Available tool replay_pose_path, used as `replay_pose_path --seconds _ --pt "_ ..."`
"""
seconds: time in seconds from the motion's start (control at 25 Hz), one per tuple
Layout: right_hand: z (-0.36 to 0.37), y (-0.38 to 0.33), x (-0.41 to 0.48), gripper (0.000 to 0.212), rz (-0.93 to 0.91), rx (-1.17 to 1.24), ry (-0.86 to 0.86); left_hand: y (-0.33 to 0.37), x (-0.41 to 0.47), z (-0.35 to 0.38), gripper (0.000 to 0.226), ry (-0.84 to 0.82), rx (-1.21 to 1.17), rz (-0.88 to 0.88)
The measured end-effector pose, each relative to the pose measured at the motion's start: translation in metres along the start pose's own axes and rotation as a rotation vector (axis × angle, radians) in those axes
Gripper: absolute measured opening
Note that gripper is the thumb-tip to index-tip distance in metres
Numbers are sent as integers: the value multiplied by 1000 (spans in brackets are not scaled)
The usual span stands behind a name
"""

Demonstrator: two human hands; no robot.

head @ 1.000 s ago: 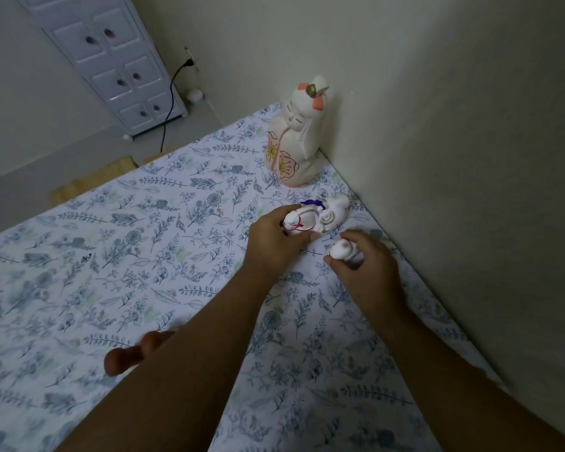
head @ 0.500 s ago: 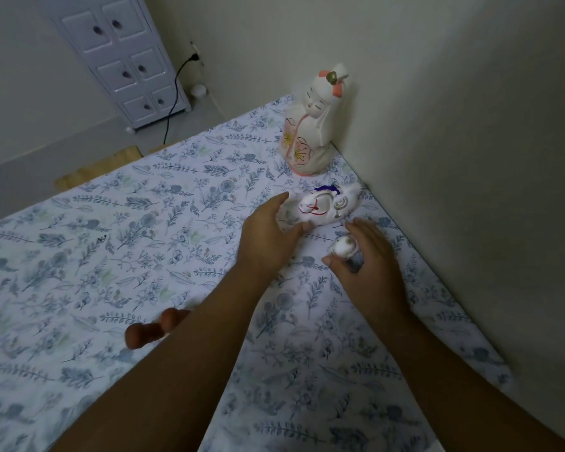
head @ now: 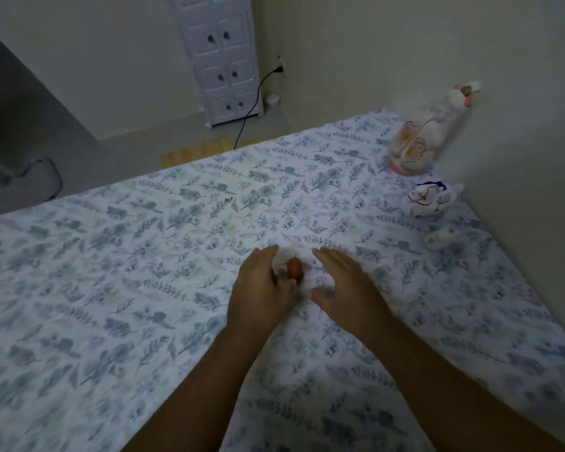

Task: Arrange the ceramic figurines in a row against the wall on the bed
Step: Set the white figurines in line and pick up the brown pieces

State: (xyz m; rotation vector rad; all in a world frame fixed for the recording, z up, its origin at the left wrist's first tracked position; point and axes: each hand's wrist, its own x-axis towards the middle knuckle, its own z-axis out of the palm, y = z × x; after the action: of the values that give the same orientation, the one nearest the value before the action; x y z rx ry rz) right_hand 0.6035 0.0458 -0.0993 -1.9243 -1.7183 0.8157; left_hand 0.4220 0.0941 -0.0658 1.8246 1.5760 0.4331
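Note:
Three white ceramic figurines stand along the wall at the right on the floral bed sheet (head: 144, 272): a tall doll with pink flowers (head: 419, 141), a medium figurine with red and blue lines (head: 429, 202) and a small one (head: 439, 239). A small brown figurine (head: 295, 268) lies in the middle of the bed. My left hand (head: 261, 285) curls around its left side, touching it. My right hand (head: 343, 282) hovers just to its right, fingers apart, holding nothing. The picture is blurred by motion.
A white cabinet with small doors (head: 222, 57) stands on the floor beyond the bed. A black cable (head: 252, 106) runs from a wall socket. A wooden mat (head: 190, 151) lies by the bed's far edge. The wall (head: 519, 109) borders the bed on the right.
Both hands have let go of the white figurines by the wall and moved left and back to the brown figurine. The view has swung left.

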Motion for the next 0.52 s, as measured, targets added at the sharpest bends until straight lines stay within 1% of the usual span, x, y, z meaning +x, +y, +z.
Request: replay_pose_path --seconds 0.08,0.12,0.2,0.24,0.28,0.36,0.44,0.52 --pt "17 -11 15 75 39 87 -53 -18 8 -5 55 -24 14 11" --pt "24 -15 22 71 45 128 -52 -24 13 -4 47 -53 22 21" --pt "35 -21 32 55 45 169 1 -33 21 -3 27 -78 31 13" --pt "39 -22 33 48 58 184 42 -36 23 -2 23 -70 12 8" --pt "41 -21 31 43 85 214 84 -38 24 0 26 -62 -15 8" --pt "36 -12 20 42 144 291 164 -32 20 5 35 -69 -74 33" --pt "22 5 3 45 182 347 252 -15 18 17 29 -100 -126 104" --pt "-3 33 -17 43 241 392 363 12 21 39 26 -138 -137 202"
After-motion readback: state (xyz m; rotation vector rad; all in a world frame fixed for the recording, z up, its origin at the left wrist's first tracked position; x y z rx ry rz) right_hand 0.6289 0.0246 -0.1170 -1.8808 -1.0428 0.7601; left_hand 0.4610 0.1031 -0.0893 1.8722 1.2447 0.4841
